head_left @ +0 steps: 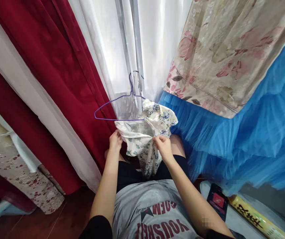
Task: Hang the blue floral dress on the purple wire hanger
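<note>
A purple wire hanger [107, 119] hangs by its hook in front of a white curtain. Its right shoulder is inside a small white garment [161, 114] with a blue and green floral print, perhaps a child's top or dress. The hanger's left side is bare. My left hand [115, 141] pinches the garment's left edge, just below the hanger. With closed fingertips, my right hand [162, 145] grips the fabric near the garment's middle opening. The lower part of the cloth drapes down over my lap between my forearms.
Red curtain fabric [67, 83] hangs at the left. On the right are a beige floral curtain [214, 56] and blue tulle [261, 132]. A grey metal pole [138, 43] stands behind the hanger. A yellow package [256, 215] and a dark box [217, 200] lie at the lower right.
</note>
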Available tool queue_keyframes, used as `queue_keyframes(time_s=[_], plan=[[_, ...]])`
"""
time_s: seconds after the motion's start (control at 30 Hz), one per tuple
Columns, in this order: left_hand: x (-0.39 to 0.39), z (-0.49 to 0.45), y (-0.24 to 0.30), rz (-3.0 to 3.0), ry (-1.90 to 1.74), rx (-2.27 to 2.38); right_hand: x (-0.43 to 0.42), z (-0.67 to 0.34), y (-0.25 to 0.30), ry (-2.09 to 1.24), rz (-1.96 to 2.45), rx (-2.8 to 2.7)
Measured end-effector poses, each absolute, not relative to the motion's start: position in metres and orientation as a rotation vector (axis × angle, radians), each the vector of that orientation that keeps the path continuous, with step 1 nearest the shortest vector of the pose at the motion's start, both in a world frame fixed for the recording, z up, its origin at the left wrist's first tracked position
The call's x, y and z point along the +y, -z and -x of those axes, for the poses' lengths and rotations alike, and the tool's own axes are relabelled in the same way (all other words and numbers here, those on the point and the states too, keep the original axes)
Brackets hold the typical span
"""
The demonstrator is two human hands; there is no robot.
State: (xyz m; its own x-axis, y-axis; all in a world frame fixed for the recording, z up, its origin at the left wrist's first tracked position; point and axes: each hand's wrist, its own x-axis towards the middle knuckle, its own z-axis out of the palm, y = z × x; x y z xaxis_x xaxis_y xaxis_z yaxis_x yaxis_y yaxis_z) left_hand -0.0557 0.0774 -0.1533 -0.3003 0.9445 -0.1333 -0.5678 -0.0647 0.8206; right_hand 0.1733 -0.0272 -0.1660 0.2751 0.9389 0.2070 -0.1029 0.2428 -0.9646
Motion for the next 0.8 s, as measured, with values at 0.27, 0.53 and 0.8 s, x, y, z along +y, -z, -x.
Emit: queue_keyframes(time_s=[0.27,0.53,0.8], plan=[[0.025,-0.009,0.139,-0.901,-1.473,0.661,-0.028,-0.212,0.194,-1.156,1.348,-1.301],[-0.038,-0.043,0.101,-1.787,-1.195,0.655,-0.064,-0.185,0.153,-1.214,0.921,-1.773],[-0.029,-0.035,0.131,-1.891,-0.691,0.559,-0.083,-0.217,0.121,-1.437,0.908,-1.499]])
